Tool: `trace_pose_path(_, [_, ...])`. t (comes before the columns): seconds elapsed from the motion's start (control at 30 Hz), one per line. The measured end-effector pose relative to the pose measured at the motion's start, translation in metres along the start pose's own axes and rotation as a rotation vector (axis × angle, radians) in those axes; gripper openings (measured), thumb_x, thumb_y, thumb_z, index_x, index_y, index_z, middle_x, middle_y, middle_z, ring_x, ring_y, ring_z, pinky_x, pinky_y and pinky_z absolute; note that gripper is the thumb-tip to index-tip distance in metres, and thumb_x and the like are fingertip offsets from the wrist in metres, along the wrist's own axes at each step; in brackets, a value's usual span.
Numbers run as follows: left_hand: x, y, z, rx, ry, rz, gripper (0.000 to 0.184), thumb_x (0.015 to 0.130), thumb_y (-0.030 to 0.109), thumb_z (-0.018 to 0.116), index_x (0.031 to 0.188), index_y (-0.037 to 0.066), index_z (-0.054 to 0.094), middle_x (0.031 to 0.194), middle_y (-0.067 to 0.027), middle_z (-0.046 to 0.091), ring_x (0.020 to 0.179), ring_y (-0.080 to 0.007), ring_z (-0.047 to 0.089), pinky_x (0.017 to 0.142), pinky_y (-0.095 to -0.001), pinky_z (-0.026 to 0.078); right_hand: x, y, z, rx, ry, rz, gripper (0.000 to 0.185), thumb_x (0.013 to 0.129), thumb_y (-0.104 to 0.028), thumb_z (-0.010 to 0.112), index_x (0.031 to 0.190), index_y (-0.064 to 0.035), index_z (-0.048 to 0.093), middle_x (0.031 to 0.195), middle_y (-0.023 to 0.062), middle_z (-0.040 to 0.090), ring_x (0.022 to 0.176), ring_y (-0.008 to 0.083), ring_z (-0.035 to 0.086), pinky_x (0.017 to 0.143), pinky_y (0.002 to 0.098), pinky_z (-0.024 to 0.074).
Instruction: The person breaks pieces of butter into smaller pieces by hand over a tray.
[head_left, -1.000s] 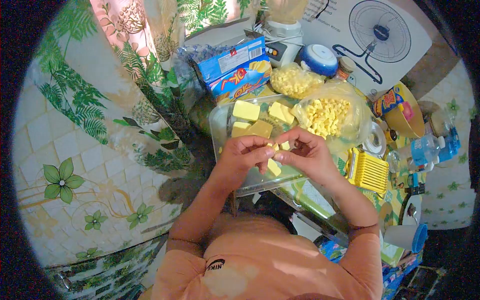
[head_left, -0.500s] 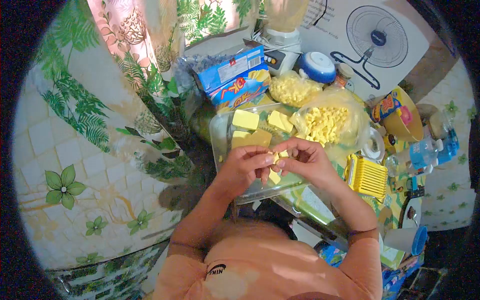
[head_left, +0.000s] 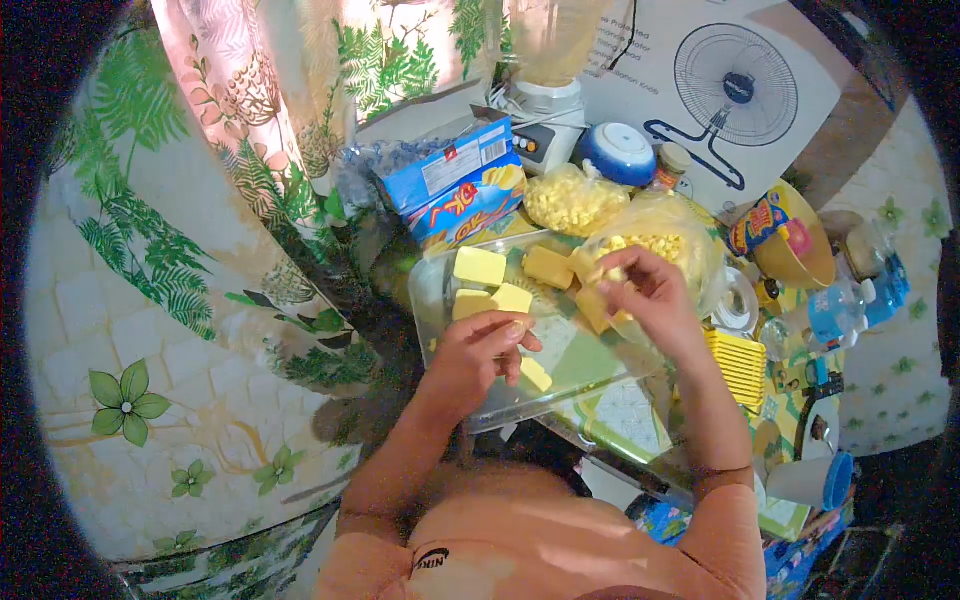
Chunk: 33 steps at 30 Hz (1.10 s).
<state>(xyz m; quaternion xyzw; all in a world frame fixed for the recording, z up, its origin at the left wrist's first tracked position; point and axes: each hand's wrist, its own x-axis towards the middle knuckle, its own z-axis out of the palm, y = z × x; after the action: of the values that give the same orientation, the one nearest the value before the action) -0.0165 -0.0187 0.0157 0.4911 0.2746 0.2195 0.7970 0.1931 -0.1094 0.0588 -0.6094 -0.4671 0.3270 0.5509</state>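
Several yellow blocks [head_left: 480, 266] lie in a clear plastic tray [head_left: 520, 402]. My left hand [head_left: 475, 355] is over the tray's near left part, its thumb and fingers drawn together; anything small between them is too hidden to name. Up and to the right, my right hand [head_left: 645, 300] is at the near edge of an open clear bag [head_left: 690, 250] of small yellow pieces. Its fingers are bent towards the thumb, and what they may hold cannot be made out. A loose yellow piece [head_left: 536, 374] lies just right of my left hand.
Behind the tray are a blue box [head_left: 455, 185], a tied bag of yellow pieces [head_left: 575, 198], a blue bowl [head_left: 618, 153] and a blender [head_left: 545, 120]. On the right are a yellow slicer [head_left: 738, 368], a tan bowl [head_left: 800, 245], a water bottle [head_left: 838, 312] and a cup [head_left: 810, 480].
My hands were together over the tray, with small yellow pieces at the fingertips. They have parted, my right hand moving up and right to the open bag.
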Motion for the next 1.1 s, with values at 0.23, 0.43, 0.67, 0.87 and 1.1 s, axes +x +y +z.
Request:
trace_pose_path(0.23, [-0.001, -0.007, -0.009, -0.072, -0.019, 0.061, 0.03, 0.08, 0.017, 0.055, 0.102, -0.003, 0.055, 0.084, -0.0154, 0.062, 0.054, -0.0148, 0.053, 0.049, -0.0266, 0.045, 0.027, 0.033, -0.053, -0.702, 0.267, -0.207, 0.021, 0.078, -0.008, 0.062, 0.098, -0.0005, 0.06, 0.081, 0.0055, 0.061, 0.067, 0.0125, 0.055, 0.062, 0.0242, 0.045])
trace_pose_path(0.43, [-0.004, -0.009, -0.011, -0.111, 0.032, 0.135, 0.025, 0.082, 0.016, 0.054, 0.101, 0.0, 0.055, 0.08, -0.014, 0.063, 0.052, -0.0136, 0.053, 0.047, -0.0241, 0.044, 0.028, 0.028, -0.053, -0.688, 0.304, -0.065, 0.02, 0.077, -0.012, 0.063, 0.096, -0.0026, 0.063, 0.088, 0.0124, 0.063, 0.074, 0.022, 0.061, 0.067, 0.031, 0.0487])
trace_pose_path(0.67, [-0.008, -0.006, -0.013, -0.134, 0.032, 0.079, 0.023, 0.086, 0.018, 0.053, 0.102, 0.001, 0.057, 0.079, -0.0112, 0.063, 0.051, -0.0119, 0.051, 0.047, -0.0216, 0.04, 0.027, 0.026, -0.054, -0.713, 0.29, -0.099, 0.019, 0.08, -0.014, 0.062, 0.092, -0.0008, 0.063, 0.086, 0.0127, 0.064, 0.074, 0.0213, 0.062, 0.066, 0.0314, 0.0488])
trace_pose_path(0.87, [-0.012, 0.001, -0.006, -0.085, 0.067, 0.073, 0.028, 0.084, 0.019, 0.053, 0.104, 0.0, 0.056, 0.08, -0.0127, 0.062, 0.05, -0.0127, 0.052, 0.046, -0.0222, 0.041, 0.03, 0.036, -0.065, -0.605, 0.258, -0.038, 0.024, 0.082, -0.021, 0.059, 0.097, -0.0016, 0.062, 0.086, 0.0131, 0.064, 0.073, 0.021, 0.061, 0.067, 0.0312, 0.0486])
trace_pose_path(1.1, [-0.011, -0.002, -0.007, -0.143, 0.04, 0.096, 0.03, 0.081, 0.017, 0.054, 0.106, 0.001, 0.056, 0.082, -0.014, 0.062, 0.05, -0.0133, 0.052, 0.047, -0.0226, 0.043, 0.031, 0.039, -0.066, -0.41, 0.207, -0.055, 0.023, 0.084, -0.017, 0.056, 0.1, -0.0015, 0.061, 0.084, 0.0073, 0.063, 0.071, 0.0142, 0.059, 0.065, 0.0277, 0.0478])
